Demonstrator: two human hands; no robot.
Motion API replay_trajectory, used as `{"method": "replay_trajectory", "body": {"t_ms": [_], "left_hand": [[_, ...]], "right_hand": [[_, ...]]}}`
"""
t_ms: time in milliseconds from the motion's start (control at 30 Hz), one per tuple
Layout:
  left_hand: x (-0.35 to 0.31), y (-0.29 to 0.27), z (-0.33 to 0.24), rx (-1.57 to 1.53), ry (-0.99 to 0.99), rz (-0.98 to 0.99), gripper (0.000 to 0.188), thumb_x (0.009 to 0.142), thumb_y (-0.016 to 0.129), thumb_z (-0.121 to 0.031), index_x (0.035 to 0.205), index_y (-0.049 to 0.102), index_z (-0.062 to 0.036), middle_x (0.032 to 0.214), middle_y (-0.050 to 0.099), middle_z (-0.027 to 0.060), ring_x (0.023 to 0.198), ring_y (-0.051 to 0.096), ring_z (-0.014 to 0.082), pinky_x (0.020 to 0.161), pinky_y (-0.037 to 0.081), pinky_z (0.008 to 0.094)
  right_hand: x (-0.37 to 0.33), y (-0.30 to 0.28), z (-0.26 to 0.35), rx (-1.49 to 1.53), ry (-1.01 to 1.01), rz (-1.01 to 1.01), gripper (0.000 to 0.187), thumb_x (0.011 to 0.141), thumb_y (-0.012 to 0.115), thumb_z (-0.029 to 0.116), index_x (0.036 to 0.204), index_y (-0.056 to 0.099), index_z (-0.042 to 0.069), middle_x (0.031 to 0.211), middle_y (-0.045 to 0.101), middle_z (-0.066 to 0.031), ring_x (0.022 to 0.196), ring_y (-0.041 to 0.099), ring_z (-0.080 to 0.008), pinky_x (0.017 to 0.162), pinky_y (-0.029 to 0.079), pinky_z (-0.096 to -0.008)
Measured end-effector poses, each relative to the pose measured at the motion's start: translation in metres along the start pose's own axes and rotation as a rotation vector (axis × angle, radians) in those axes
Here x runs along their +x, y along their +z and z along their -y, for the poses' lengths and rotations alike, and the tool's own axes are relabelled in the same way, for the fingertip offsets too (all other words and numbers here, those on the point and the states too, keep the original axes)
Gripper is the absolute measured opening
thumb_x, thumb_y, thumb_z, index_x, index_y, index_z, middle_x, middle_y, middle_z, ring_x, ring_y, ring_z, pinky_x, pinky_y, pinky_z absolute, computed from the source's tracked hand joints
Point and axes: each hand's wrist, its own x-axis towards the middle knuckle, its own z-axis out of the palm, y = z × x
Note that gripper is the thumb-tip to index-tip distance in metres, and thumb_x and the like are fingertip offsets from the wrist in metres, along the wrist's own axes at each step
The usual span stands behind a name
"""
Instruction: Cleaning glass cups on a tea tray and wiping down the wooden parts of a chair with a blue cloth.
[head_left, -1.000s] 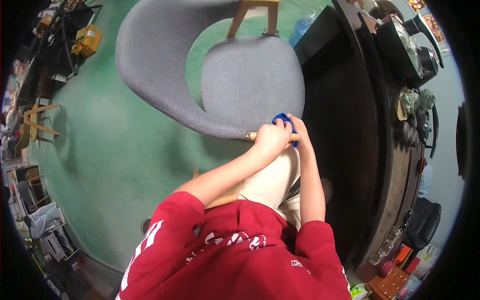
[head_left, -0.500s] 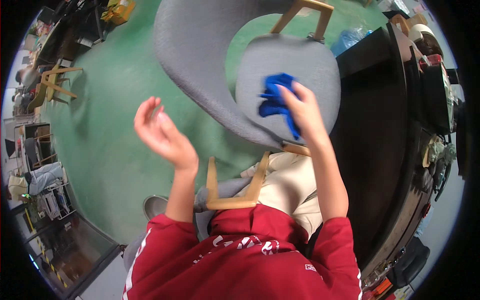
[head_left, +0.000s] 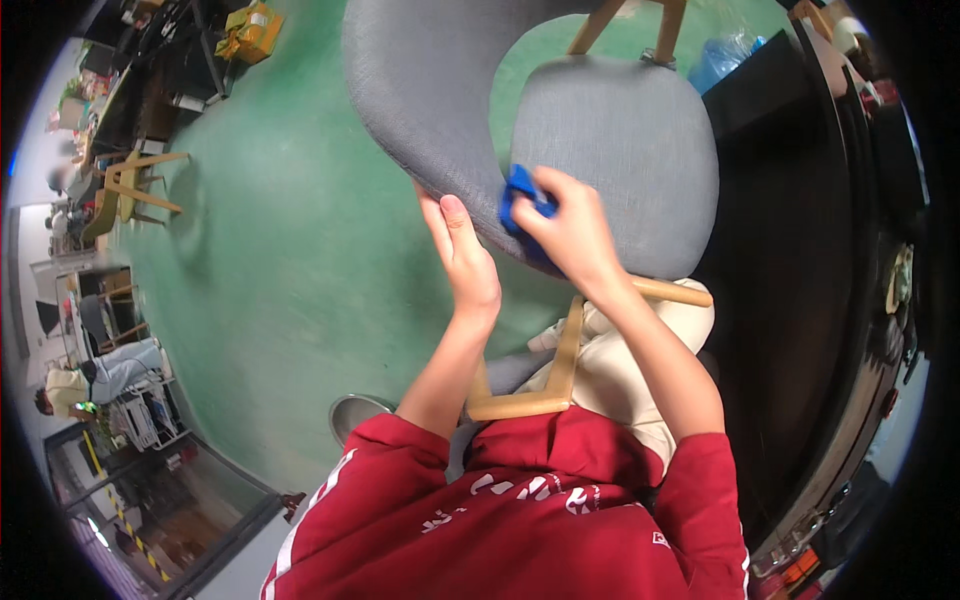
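A grey upholstered chair with wooden legs stands in front of me, its curved backrest [head_left: 425,95] on the left and its seat [head_left: 625,150] on the right. My right hand [head_left: 575,230] is closed around a blue cloth [head_left: 518,197] and presses it against the inner side of the backrest, near the end closest to me. Part of the cloth is hidden beneath that hand. My left hand [head_left: 466,262] rests with straight fingers against the backrest's outer edge; some fingertips are hidden behind it. A wooden leg frame [head_left: 520,404] of the chair lies close to my lap.
A dark cabinet [head_left: 775,200] borders the chair on the right. A metal bowl [head_left: 355,415] is on the green floor at my lower left. Farther off are a blue plastic bag [head_left: 715,62], a wooden chair [head_left: 130,190] and a yellow box [head_left: 252,32].
My left hand has moved right, from the air onto the backrest. My right hand has brought the blue cloth from above the seat to the backrest. The view has shifted slightly.
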Motion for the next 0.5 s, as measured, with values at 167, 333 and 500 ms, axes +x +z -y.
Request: {"method": "replay_trajectory", "body": {"t_ms": [167, 333, 500], "left_hand": [[-0.002, 0.005, -0.004, -0.157, -0.077, 0.003, 0.056, 0.101, 0.031, -0.035, 0.145, 0.013, -0.0038, 0.146, 0.026, 0.0136, 0.134, 0.027, 0.0235, 0.11, 0.022, 0.0368], [0.003, -0.006, -0.004, -0.074, -0.044, -0.055, 0.057, 0.101, 0.032, -0.036, 0.145, 0.013, -0.0048, 0.145, 0.027, 0.0133, 0.133, 0.028, 0.0232, 0.11, 0.022, 0.0366], [0.001, 0.001, 0.005, 0.053, 0.035, -0.068, 0.058, 0.101, 0.032, -0.039, 0.145, 0.016, -0.005, 0.144, 0.028, 0.0134, 0.132, 0.03, 0.0232, 0.108, 0.024, 0.0359]], "right_hand": [[0.021, 0.027, 0.025, 0.211, -0.019, -0.151, 0.022, 0.072, 0.062, 0.016, 0.074, 0.05, -0.004, 0.07, 0.053, -0.0206, 0.063, 0.051, -0.0367, 0.06, 0.042, -0.0411], [-0.012, -0.005, 0.004, -0.054, -0.102, 0.015, 0.021, 0.072, 0.061, 0.017, 0.077, 0.053, -0.002, 0.074, 0.056, -0.0199, 0.072, 0.056, -0.0386, 0.063, 0.044, -0.0431], [-0.02, -0.013, 0.004, -0.105, -0.013, -0.03, 0.019, 0.071, 0.06, 0.016, 0.074, 0.053, -0.001, 0.074, 0.058, -0.0176, 0.071, 0.057, -0.0372, 0.064, 0.045, -0.0438]]}}
